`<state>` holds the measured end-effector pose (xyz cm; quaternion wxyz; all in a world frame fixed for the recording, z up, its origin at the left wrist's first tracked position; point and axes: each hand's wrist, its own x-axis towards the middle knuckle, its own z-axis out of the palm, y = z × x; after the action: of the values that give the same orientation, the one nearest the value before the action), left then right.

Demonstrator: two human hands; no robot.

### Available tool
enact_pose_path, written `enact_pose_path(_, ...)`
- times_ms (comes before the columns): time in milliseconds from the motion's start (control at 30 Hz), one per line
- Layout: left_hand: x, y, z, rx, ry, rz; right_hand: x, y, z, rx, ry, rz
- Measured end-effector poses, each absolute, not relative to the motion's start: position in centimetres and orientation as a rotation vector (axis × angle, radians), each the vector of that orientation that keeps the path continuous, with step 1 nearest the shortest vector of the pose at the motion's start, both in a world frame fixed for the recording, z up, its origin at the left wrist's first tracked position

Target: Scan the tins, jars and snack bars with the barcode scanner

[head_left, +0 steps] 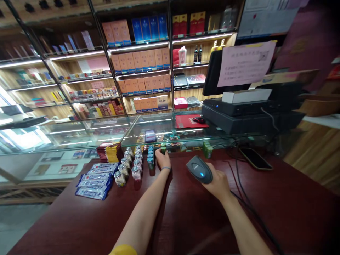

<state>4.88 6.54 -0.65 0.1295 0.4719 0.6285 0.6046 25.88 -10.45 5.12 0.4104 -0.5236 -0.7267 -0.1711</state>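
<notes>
Forearms (150, 203) foremost; scanner (198, 169) in right hand (219, 183), green container (163, 150) in left hand (163, 161).

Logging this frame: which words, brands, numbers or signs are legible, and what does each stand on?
None can be read with certainty.
Pink sign on the monitor: lines of characters and a square code, blurred.
Scanner in the right hand: a pale marking, too small.
Blue-and-white packets: lettering, blurred.
Orange boxes and blue boxes behind: print too small.
</notes>
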Motion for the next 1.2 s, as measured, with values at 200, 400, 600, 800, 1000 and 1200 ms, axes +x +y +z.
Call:
enact_pose_path(200,5.0,6.8,-0.7,1.371,1.825,1.757,25.6,-10.7,5.1,-1.365,-1.786,-0.384)
enact_pose_path(400,5.0,6.7,-0.8,1.346,1.784,1.787,25.7,-10.5,4.8,-1.383,-1.786,-0.390)
enact_pose_path(600,5.1,6.1,-0.4,1.436,1.768,1.881,26.3,-10.2,4.4,-1.413,-1.756,-0.404)
enact_pose_path(800,5.4,5.6,-0.1,1.748,1.670,1.920,27.9,-10.2,4.7,-1.563,-1.584,-0.474)
enact_pose_path(1000,7.5,4.1,1.0,2.071,1.419,1.808,30.3,-10.4,5.2,-1.719,-1.337,-0.524)
enact_pose_path(1200,13.8,2.0,2.1,2.238,1.139,1.642,32.2,-10.7,5.2,-1.801,-1.160,-0.516)
